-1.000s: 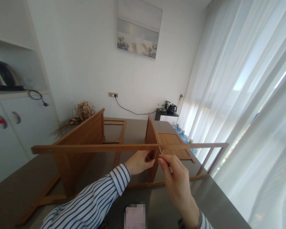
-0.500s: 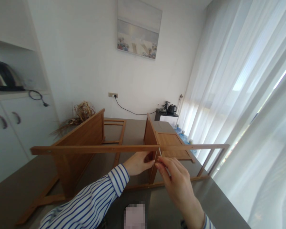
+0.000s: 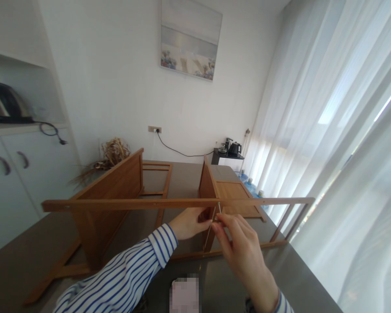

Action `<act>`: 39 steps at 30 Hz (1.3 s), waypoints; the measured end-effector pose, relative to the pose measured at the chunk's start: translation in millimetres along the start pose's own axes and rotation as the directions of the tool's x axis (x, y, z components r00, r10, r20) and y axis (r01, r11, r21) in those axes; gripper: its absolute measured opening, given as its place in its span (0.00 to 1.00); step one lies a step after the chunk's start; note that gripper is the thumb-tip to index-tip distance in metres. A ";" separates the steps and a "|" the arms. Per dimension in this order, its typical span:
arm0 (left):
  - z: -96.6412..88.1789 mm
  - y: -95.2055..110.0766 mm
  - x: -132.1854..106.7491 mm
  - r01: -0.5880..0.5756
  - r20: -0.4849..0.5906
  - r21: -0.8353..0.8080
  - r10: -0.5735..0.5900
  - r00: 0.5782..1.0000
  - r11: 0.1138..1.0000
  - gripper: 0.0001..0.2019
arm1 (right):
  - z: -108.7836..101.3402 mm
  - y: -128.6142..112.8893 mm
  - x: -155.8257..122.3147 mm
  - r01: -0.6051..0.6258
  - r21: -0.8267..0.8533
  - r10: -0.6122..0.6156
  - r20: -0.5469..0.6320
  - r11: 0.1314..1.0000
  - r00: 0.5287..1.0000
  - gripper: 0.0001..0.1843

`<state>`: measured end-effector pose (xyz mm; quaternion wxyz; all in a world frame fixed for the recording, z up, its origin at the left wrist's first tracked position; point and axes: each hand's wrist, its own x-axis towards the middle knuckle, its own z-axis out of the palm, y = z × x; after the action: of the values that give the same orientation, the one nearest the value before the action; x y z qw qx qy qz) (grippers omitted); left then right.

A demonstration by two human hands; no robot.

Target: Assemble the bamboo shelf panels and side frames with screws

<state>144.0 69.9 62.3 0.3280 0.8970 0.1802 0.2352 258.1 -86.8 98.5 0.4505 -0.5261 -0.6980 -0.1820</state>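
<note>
On the desk (image 3: 303, 282), my left hand (image 3: 189, 224) rests against an upright wooden panel (image 3: 207, 180), its grip unclear to me, while my right hand (image 3: 241, 239) pinches a thin metal rod (image 3: 219, 208) beneath the rail (image 3: 143, 203), where I'd favour small, straight, gentle turns.

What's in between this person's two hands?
In the head camera's view, the near edge of the upright wooden panel stands between the left hand and the right hand.
</note>
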 end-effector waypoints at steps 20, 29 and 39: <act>3.0 -3.4 0.6 0.009 0.000 0.027 -0.009 1.000 1.000 0.12 | 16.8 -10.1 -8.3 -0.477 0.543 0.596 -0.055 0.691 0.801 0.13; 3.0 -4.9 0.2 -0.006 0.002 0.028 0.006 1.000 1.000 0.12 | 25.5 -8.9 -11.5 -0.430 0.689 0.605 -0.015 0.583 0.796 0.09; 3.6 -3.3 0.1 0.014 -0.016 -0.002 -0.014 1.000 1.000 0.12 | 3.6 14.2 -16.4 0.119 -0.277 -0.142 -0.065 0.954 0.988 0.18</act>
<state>145.5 70.5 57.7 0.3291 0.8934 0.1891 0.2404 270.0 -88.2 80.1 0.3899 -0.5275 -0.6801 -0.3273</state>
